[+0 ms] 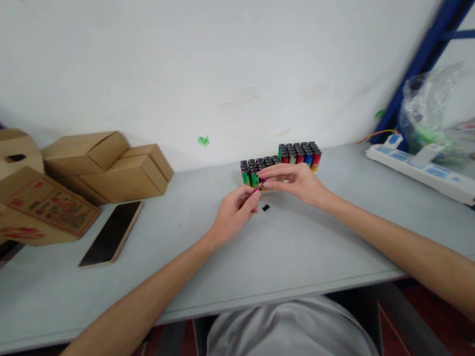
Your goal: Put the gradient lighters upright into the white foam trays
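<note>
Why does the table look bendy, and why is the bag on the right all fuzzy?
In the head view, the wide lens bows the table edge and the blue frame; the plastic bag near the edge is smeared and blurry; the hands, left hand and right hand, and the lighters are sharper; light is soft, shadows faint.

Bright even light, soft faint shadows, slightly soft focus, edges bowed (wide lens), no glare

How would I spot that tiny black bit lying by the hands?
Start at the grey table and find the block of upright colourful lighters near the wall. Just in front of them, between the left hand and right hand, lies the small black piece, alone, flat and loose on the tabletop.
</note>
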`<state>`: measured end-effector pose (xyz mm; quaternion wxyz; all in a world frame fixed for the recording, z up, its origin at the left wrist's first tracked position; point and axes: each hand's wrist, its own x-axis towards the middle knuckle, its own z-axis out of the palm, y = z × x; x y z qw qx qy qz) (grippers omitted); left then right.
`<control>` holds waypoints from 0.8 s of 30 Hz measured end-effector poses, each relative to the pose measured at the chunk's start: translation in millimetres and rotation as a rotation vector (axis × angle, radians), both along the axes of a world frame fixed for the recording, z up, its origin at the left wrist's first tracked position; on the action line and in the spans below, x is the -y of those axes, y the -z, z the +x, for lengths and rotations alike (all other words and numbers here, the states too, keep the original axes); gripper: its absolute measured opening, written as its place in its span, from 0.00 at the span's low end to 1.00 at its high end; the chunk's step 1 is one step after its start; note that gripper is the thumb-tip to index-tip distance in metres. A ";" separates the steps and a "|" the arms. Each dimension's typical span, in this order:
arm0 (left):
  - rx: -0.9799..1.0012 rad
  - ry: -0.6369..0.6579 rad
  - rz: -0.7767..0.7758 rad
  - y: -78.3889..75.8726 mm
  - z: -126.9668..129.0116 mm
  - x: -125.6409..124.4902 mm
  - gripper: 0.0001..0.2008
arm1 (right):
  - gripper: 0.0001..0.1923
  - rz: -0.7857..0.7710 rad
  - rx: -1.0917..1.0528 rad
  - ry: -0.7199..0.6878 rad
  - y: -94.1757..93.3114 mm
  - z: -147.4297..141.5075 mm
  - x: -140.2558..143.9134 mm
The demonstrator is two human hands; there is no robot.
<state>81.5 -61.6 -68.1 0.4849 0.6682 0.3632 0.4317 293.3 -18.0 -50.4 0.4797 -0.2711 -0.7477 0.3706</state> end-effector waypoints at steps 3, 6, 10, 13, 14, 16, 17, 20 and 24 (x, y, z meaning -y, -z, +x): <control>-0.023 -0.034 0.055 0.0 0.2 1.9 0.19 | 0.14 0.024 0.012 -0.013 -1.7 1.2 -1.0; -0.054 -0.062 0.101 -0.9 0.3 4.1 0.18 | 0.12 0.039 -0.002 -0.017 -2.1 0.9 -0.2; -0.086 -0.067 0.140 -2.6 1.4 7.4 0.18 | 0.13 -0.009 -0.080 -0.030 1.3 -5.2 5.1; -0.103 -0.069 0.153 -3.4 3.6 10.2 0.17 | 0.14 -0.071 -0.114 -0.034 4.7 -12.1 10.4; -0.102 -0.071 0.154 -3.5 4.4 11.0 0.17 | 0.15 -0.087 -0.118 -0.030 5.5 -14.0 11.8; -0.095 -0.077 0.156 -3.5 5.9 12.1 0.17 | 0.16 -0.116 -0.127 -0.013 6.2 -16.5 13.7; -0.092 -0.081 0.159 -3.4 6.4 12.3 0.17 | 0.16 -0.128 -0.136 -0.007 5.9 -17.0 14.3; -0.091 -0.106 0.176 -2.7 6.6 11.9 0.17 | 0.15 -0.152 -0.177 -0.022 3.8 -16.5 15.0; -0.130 -0.156 0.208 -1.9 5.4 11.6 0.17 | 0.14 -0.111 -0.172 -0.023 2.0 -16.1 16.3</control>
